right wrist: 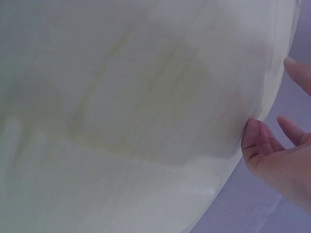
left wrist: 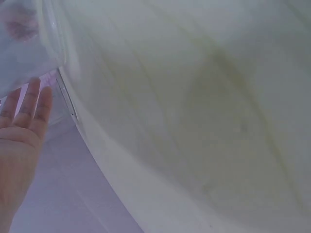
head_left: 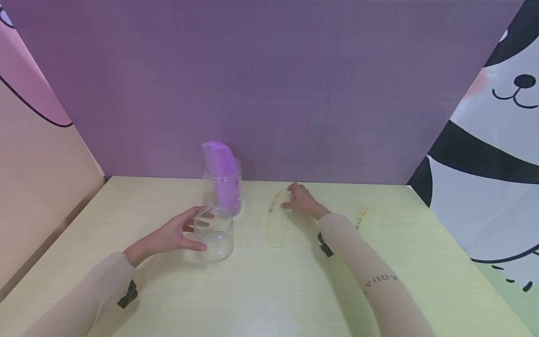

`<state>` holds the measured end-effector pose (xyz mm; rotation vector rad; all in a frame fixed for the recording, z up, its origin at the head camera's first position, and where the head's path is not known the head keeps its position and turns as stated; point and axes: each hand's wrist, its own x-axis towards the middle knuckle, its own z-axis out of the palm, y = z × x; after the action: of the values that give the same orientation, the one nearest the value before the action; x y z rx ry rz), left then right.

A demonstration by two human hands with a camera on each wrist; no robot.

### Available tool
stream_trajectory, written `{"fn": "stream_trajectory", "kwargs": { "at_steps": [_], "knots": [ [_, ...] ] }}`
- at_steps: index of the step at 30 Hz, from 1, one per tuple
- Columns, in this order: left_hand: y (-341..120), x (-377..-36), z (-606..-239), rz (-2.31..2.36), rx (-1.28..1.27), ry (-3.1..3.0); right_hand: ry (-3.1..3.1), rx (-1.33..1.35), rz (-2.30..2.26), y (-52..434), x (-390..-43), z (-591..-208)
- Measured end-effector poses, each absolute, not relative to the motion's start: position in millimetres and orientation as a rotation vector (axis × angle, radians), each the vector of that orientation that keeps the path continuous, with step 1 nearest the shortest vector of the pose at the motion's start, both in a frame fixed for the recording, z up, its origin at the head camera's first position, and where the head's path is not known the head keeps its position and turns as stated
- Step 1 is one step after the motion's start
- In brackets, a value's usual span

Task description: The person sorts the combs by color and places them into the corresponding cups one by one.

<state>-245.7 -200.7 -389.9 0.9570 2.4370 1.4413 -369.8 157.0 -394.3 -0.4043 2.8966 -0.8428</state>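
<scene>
A clear plastic cup (head_left: 222, 238) stands upright on the table. My left hand (head_left: 178, 231) is at its left side, with the thumb in front and spread fingers showing through the wall; firm contact cannot be made out. In the left wrist view those fingers (left wrist: 29, 109) look fairly straight beside the cup (left wrist: 29, 48). A pale translucent comb (head_left: 275, 229) lies flat right of the cup. At its upper right end is my right hand (head_left: 303, 201), thumb and fingers apart. The right wrist view shows the right hand (right wrist: 277, 155) over the table's edge; the comb is not distinct there.
Behind the left hand's cup stands another clear cup (head_left: 208, 194) containing purple combs (head_left: 225, 171). A second pale comb (head_left: 361, 217) lies farther right, partly hidden by my right sleeve. A purple panel (head_left: 269, 93) rises along the table's back edge.
</scene>
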Motion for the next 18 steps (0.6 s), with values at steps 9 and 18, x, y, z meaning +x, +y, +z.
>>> {"fn": "stream_trajectory", "kwargs": {
  "at_steps": [9,18],
  "knots": [
    [-199.7,-244.8,-389.6,1.424,0.957,2.469,2.852,-0.407,-0.82,157.0,-375.0,-393.6],
    [-200.6,-244.6,-390.0,1.388,0.964,2.502,2.84,-0.474,-0.814,160.1,-380.9,-396.5]
  ]
}}
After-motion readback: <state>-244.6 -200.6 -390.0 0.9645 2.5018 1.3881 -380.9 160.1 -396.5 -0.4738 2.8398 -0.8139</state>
